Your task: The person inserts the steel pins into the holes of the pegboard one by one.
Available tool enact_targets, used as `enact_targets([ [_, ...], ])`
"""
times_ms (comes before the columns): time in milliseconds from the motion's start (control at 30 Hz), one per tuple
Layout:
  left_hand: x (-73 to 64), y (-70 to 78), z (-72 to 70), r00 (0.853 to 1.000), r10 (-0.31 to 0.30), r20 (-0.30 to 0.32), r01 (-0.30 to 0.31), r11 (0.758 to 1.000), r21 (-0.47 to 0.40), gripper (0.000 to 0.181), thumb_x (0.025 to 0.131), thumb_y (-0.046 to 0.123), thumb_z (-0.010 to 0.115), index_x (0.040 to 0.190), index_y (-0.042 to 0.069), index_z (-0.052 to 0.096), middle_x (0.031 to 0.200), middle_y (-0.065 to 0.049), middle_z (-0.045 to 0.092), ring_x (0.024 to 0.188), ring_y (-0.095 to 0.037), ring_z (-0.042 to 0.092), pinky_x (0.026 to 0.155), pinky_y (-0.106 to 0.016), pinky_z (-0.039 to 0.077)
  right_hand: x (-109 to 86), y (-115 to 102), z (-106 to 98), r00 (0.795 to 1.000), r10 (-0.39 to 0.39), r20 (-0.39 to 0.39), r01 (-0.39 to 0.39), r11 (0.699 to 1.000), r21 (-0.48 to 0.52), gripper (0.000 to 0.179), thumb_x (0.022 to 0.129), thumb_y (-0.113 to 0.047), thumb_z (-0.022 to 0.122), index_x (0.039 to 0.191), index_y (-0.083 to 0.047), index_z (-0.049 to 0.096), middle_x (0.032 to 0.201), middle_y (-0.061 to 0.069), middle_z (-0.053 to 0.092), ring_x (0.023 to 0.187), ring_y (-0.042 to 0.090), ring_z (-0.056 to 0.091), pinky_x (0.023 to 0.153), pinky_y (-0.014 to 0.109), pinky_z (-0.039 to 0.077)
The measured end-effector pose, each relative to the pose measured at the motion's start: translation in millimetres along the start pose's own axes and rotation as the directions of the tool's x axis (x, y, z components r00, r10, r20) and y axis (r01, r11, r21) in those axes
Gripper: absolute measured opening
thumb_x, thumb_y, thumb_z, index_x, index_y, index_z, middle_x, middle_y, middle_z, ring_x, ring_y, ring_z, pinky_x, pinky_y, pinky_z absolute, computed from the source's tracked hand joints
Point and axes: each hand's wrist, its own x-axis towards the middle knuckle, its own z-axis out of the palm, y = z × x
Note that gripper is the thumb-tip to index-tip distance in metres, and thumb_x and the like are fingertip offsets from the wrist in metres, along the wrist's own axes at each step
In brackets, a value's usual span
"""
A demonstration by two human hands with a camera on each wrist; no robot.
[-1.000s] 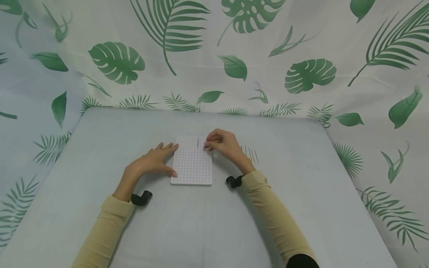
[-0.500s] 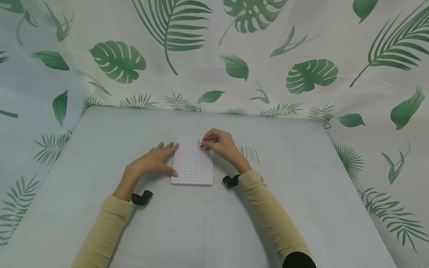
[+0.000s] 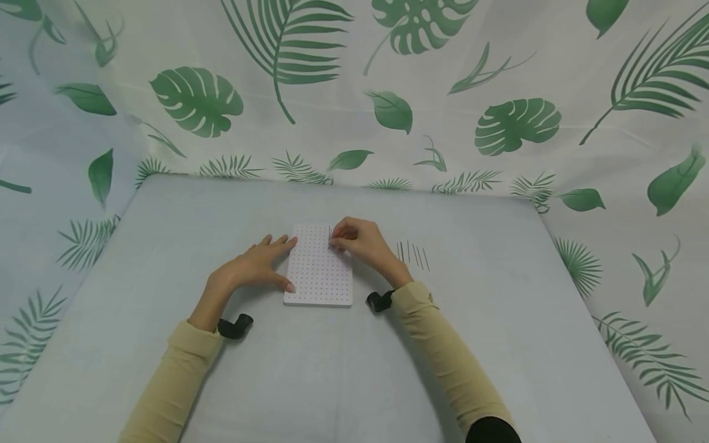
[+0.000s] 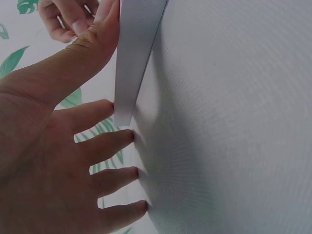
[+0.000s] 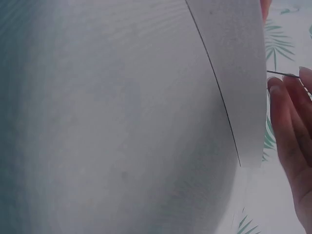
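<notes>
A white board point(image 3: 318, 274) with rows of small holes lies on the table. My left hand point(image 3: 250, 266) rests along its left side with fingers spread, thumb and index fingertip at the edge. At the top right of the board, my right hand point(image 3: 361, 243) pinches a thin dark rod between thumb and fingers. That thin rod point(image 5: 282, 74) reaches from the board's face to the fingertips in the right wrist view. Another thin upright rod point(image 3: 330, 232) stands in the board just left of these fingertips. The left wrist view shows the board's side wall point(image 4: 134, 58) by the left thumb.
Several thin dark rods point(image 3: 413, 255) lie in a row on the table, right of the board. The white-covered table point(image 3: 266, 381) meets a leaf-patterned curtain point(image 3: 332, 98) at the back. Black camera mounts point(image 3: 236, 327) sit at both wrists.
My right hand has shifted a little left over the board's upper right, bringing its fingertips close beside the standing rod. The left hand has stayed at the board's left edge.
</notes>
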Motion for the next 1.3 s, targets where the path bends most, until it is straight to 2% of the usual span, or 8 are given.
enact_targets([
  [267, 0.0, 1.4, 1.3, 1.0, 0.001, 0.006, -0.001, 1.0, -0.008, 0.105, 0.083, 0.037, 0.085, 0.164, 0.008, 0.024, 0.17, -0.022, 0.017, 0.156, -0.051, 0.003, 0.124, -0.069, 0.007, -3.5, 1, -1, 1.0, -0.014, 0.016, 0.015, 0.999, -0.041, 0.009, 0.091, -0.01, 0.078, 0.098, -0.008, 0.074, 0.095, 0.006, 0.077, 0.086, 0.018, 0.072, 0.078, 0.031, 0.06],
  [500, 0.3, 3.3, 0.7, 1.0, -0.01, 0.002, 0.01, 1.0, 0.006, 0.105, 0.083, 0.036, 0.085, 0.164, 0.008, 0.025, 0.17, -0.022, 0.017, 0.156, -0.051, 0.004, 0.124, -0.069, 0.008, -7.9, 3, -6, 1.0, -0.022, 0.013, 0.023, 0.998, -0.064, 0.013, 0.091, -0.012, 0.077, 0.103, -0.007, 0.074, 0.098, 0.008, 0.078, 0.092, 0.02, 0.073, 0.088, 0.035, 0.06],
  [700, 0.9, 3.8, 0.3, 1.0, 0.001, 0.003, -0.001, 1.0, 0.007, 0.105, 0.083, 0.035, 0.085, 0.163, 0.007, 0.025, 0.17, -0.023, 0.017, 0.156, -0.052, 0.004, 0.125, -0.068, 0.007, -14.3, 11, -15, 1.0, 0.004, 0.007, -0.003, 0.996, -0.085, 0.014, 0.092, -0.013, 0.077, 0.105, -0.008, 0.075, 0.102, 0.008, 0.077, 0.097, 0.023, 0.074, 0.091, 0.037, 0.06],
  [1067, 0.8, 4.5, -0.3, 1.0, -0.005, 0.006, 0.005, 1.0, 0.0, 0.106, 0.082, 0.033, 0.086, 0.163, 0.007, 0.024, 0.17, -0.023, 0.017, 0.156, -0.052, 0.003, 0.125, -0.068, 0.006, -28.0, 19, -32, 0.999, 0.048, -0.004, -0.048, 0.993, -0.108, 0.017, 0.091, -0.014, 0.078, 0.107, -0.007, 0.074, 0.102, 0.009, 0.077, 0.089, 0.022, 0.074, 0.077, 0.034, 0.06],
  [1300, 0.3, 4.9, 0.1, 1.0, -0.002, 0.001, 0.002, 1.0, 0.002, 0.106, 0.082, 0.035, 0.086, 0.163, 0.006, 0.024, 0.17, -0.023, 0.017, 0.156, -0.052, 0.003, 0.125, -0.069, 0.006, -35.5, 26, -42, 0.998, 0.063, -0.026, -0.066, 0.989, -0.13, 0.022, 0.091, -0.016, 0.078, 0.111, -0.006, 0.074, 0.1, 0.008, 0.077, 0.09, 0.022, 0.073, 0.082, 0.037, 0.06],
])
